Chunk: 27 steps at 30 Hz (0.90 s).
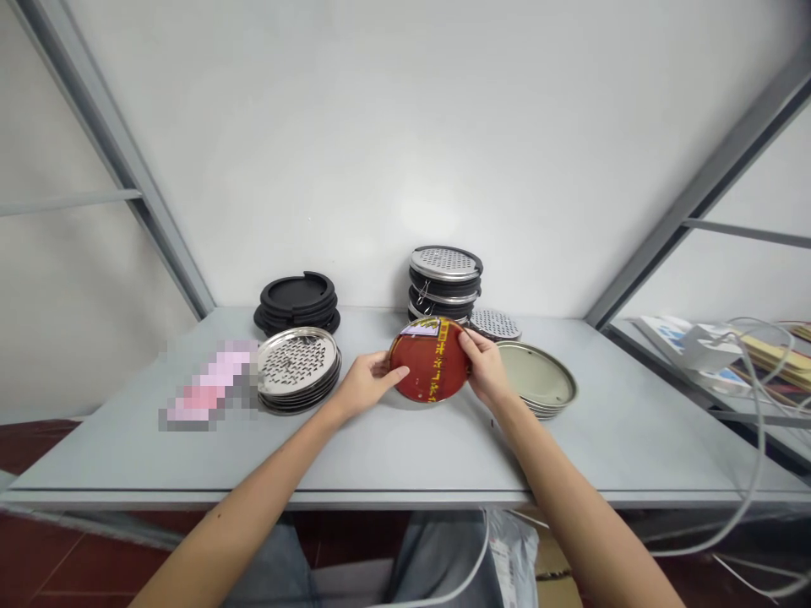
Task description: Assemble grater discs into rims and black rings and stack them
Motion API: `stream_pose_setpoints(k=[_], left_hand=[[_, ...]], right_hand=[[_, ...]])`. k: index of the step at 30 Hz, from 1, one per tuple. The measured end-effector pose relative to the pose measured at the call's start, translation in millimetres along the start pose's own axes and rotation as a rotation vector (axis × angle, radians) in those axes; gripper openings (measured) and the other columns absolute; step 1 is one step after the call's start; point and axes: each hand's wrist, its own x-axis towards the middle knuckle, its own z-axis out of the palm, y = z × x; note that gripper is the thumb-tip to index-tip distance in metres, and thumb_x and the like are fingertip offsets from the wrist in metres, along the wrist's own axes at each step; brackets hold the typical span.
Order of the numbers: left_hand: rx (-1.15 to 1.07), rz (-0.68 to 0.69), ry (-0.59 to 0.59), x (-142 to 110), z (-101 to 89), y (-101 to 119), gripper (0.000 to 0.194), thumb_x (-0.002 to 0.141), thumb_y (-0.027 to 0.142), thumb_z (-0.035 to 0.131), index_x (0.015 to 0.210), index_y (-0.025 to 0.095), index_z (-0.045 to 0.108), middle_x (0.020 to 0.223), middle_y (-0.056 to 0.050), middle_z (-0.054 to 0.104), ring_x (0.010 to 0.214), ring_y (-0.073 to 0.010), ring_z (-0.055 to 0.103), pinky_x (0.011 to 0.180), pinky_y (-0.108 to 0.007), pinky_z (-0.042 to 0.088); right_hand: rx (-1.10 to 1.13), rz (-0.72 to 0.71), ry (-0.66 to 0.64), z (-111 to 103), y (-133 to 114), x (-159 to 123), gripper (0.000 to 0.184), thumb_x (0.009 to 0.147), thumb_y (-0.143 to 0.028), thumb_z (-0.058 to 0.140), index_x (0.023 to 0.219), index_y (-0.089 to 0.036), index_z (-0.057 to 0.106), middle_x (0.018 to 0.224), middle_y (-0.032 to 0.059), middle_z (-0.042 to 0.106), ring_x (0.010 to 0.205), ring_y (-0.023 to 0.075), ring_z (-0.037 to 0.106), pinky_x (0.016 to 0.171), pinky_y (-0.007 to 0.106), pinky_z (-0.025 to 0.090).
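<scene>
A round red tin lid (pixel 429 365) with yellow markings and a small label is held tilted up on edge over the grey table (pixel 393 456). My left hand (pixel 364 382) grips its left rim, fingers curled. Its right rim is pinched by my right hand (pixel 485 365). Just right of that hand lies a short stack of pale metal lids (pixel 538 377). To the left sits a stack of perforated steel discs (pixel 297 365).
At the back stand a pile of black rubber rings (pixel 297 301) and a taller stack of black rings with perforated steel tops (pixel 444 280); a loose perforated disc (pixel 495 323) lies beside it. A blurred pink object (pixel 209 384) is at left. Cables and papers (pixel 715 350) are at right.
</scene>
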Motion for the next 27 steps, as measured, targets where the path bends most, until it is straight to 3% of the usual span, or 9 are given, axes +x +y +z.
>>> stream_pose_setpoints(k=[2,5,8,15,22,27], left_hand=[[-0.016,-0.003,0.001,1,-0.4,-2,0.039,0.081,0.041,0.067,0.106,0.012,0.068,0.103,-0.01,0.072,0.094,-0.0243,0.067,0.088,-0.036,0.052],[-0.078,0.029,0.151,4,-0.5,-4,0.039,0.078,0.041,0.07,0.102,0.011,0.068,0.104,-0.01,0.072,0.095,-0.0236,0.066,0.09,-0.036,0.051],[-0.233,-0.038,0.279,6,-1.6,-1,0.043,0.074,0.045,0.073,0.1,0.011,0.068,0.104,-0.011,0.072,0.094,-0.0236,0.066,0.088,-0.038,0.052],[-0.316,-0.181,0.135,5,-7.8,5,0.055,0.067,0.057,0.074,0.094,0.009,0.07,0.09,-0.01,0.073,0.091,-0.0265,0.067,0.084,-0.04,0.053],[-0.334,-0.219,0.202,8,-5.6,-2,0.061,0.07,0.066,0.067,0.087,0.008,0.07,0.085,-0.013,0.073,0.095,-0.0283,0.066,0.084,-0.038,0.053],[-0.286,-0.116,0.382,13,-7.3,-13,0.062,0.077,0.07,0.056,0.09,0.01,0.069,0.089,-0.013,0.073,0.094,-0.0266,0.066,0.081,-0.035,0.053]], right_hand=[[0.009,0.009,-0.064,3,2,-1,0.047,0.076,-0.057,0.065,0.11,-0.023,0.066,0.102,0.0055,0.073,0.089,0.0251,0.068,0.074,0.037,0.056],[0.068,0.028,-0.158,7,9,0,0.048,0.077,-0.057,0.064,0.11,-0.023,0.065,0.109,0.0064,0.071,0.094,0.024,0.067,0.079,0.037,0.055],[0.062,0.086,-0.256,8,15,1,0.046,0.073,-0.055,0.069,0.105,-0.021,0.067,0.106,0.0066,0.072,0.094,0.0229,0.067,0.081,0.037,0.054],[0.048,0.158,-0.309,7,6,-1,0.046,0.069,-0.059,0.071,0.088,-0.018,0.072,0.087,0.0071,0.075,0.081,0.0215,0.069,0.079,0.036,0.054],[0.017,0.198,-0.32,11,14,-2,0.048,0.073,-0.064,0.064,0.082,-0.018,0.071,0.08,0.0066,0.074,0.075,0.02,0.069,0.077,0.034,0.053],[-0.055,0.206,-0.441,13,19,-2,0.045,0.075,-0.061,0.064,0.085,-0.017,0.07,0.084,0.0066,0.074,0.079,0.0198,0.069,0.078,0.034,0.054]])
